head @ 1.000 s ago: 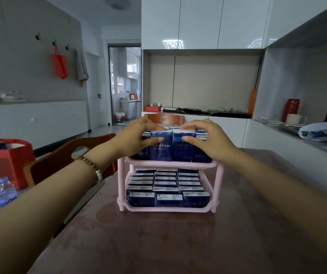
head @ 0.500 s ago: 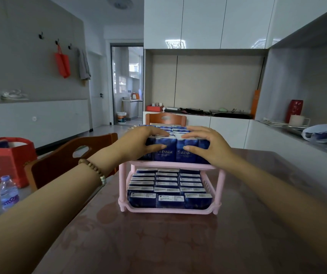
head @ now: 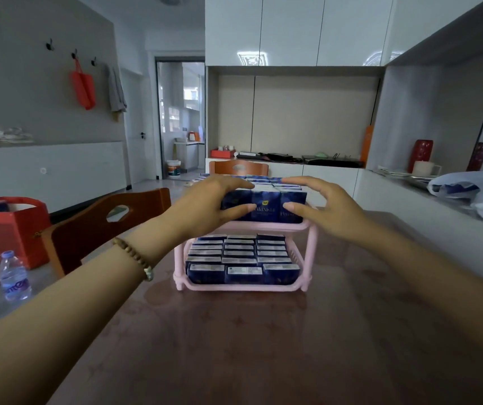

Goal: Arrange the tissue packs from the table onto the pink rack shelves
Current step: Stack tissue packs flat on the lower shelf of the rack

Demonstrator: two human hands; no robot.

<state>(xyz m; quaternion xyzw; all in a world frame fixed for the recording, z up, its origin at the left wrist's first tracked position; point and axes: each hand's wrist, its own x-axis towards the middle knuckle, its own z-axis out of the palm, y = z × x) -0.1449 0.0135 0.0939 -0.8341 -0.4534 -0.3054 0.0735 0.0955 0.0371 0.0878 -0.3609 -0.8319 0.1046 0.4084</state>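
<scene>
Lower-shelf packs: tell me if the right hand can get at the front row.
Probably yes. The right hand holds nothing, just above them at the top packs. The rack is open in front, and nothing stands before the front row.

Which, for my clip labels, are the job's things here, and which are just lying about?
Job: pink rack, top-shelf tissue packs, lower-shelf tissue packs, left hand, right hand.
Lying about: water bottle, red paper bag, wooden chair, plastic bag.

"TWINKLE" on front tissue pack (head: 266, 207), top shelf (head: 263, 225), other print unreadable
</scene>
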